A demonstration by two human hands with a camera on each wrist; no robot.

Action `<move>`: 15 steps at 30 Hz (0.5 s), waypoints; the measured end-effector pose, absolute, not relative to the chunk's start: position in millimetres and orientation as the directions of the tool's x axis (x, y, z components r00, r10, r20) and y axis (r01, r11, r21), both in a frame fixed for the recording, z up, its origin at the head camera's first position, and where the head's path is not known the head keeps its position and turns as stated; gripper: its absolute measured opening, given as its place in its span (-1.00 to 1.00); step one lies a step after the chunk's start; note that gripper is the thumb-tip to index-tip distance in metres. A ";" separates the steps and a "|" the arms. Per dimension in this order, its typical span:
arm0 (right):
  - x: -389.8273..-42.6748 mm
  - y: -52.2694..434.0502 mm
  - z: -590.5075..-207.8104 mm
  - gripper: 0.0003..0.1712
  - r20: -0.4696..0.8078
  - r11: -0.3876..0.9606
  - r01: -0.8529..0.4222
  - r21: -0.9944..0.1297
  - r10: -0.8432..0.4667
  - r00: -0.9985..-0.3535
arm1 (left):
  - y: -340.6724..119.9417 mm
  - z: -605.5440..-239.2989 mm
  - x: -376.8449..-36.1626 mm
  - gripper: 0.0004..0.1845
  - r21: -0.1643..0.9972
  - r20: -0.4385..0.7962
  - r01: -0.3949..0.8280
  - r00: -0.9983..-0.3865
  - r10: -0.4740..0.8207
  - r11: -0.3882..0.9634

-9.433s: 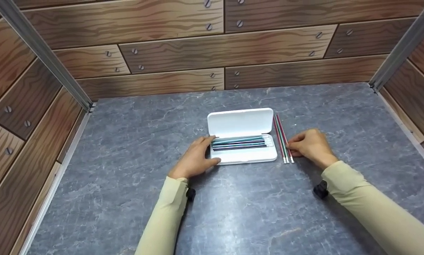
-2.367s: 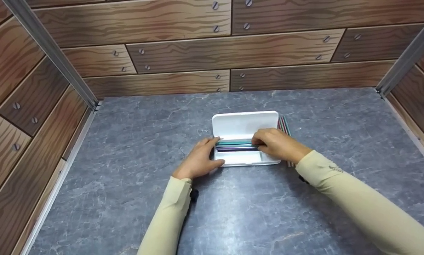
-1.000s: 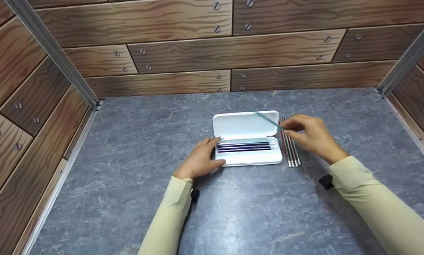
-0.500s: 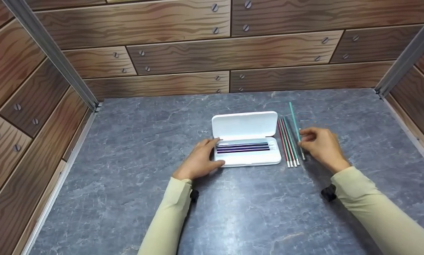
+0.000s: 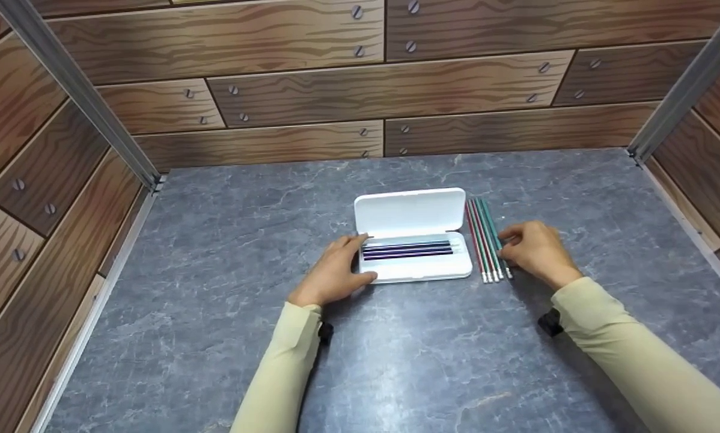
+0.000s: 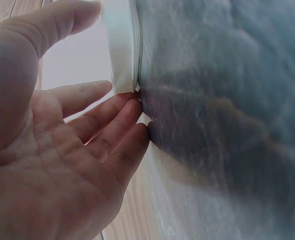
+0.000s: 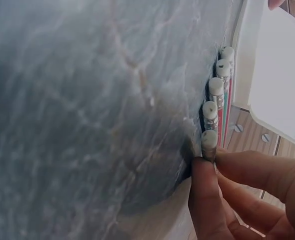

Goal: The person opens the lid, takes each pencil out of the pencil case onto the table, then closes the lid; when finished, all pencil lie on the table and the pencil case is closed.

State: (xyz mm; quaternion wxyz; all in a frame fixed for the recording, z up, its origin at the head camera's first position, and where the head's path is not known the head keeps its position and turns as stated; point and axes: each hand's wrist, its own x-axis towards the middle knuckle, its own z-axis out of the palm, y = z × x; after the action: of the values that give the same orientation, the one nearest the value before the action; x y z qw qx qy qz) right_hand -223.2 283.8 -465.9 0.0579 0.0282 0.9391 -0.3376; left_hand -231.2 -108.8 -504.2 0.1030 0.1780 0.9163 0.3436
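Observation:
A white pencil case (image 5: 410, 211) lies with its lid raised and several dark purple and blue pencils (image 5: 408, 251) inside. At its left end my left hand (image 5: 330, 273) rests with thumb and index finger spread, touching the case's edges; the left wrist view shows the fingers nearly straight beside the case (image 6: 122, 52). My right hand (image 5: 538, 251) pinches a green pencil (image 5: 491, 221) between thumb and finger, low against the table. That pencil is the rightmost of a row of red and green pencils (image 5: 479, 237); its white eraser (image 7: 209, 142) shows beside the other erasers (image 7: 216, 86).
The grey marbled table (image 5: 420, 355) spreads around the case. A wood-patterned wall (image 5: 294, 99) stands behind it, with side walls and metal posts (image 5: 83, 105) at both corners.
My right hand took a green pencil out of the case and brought it down to the right end of the row beside it. The left hand stays at the case.

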 end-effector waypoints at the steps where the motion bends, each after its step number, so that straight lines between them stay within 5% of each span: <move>1: -223.8 283.0 -465.8 -0.49 -0.128 0.768 0.091 -0.634 0.012 -0.992 | -108.8 -503.3 -230.6 -0.07 0.663 -0.065 0.258 -0.915 0.398 0.702; 15: -227.5 278.6 -467.4 -0.57 -0.159 0.715 0.115 -0.690 0.006 -0.987 | -110.0 -512.8 -234.8 -0.06 0.654 -0.045 0.274 -0.917 0.397 0.705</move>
State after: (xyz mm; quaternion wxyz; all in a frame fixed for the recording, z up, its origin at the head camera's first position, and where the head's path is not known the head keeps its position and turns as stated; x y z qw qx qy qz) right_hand -227.5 278.6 -467.4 0.0726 0.0326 0.9231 -0.3762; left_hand -234.8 -110.0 -512.8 0.0913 0.1825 0.9189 0.3377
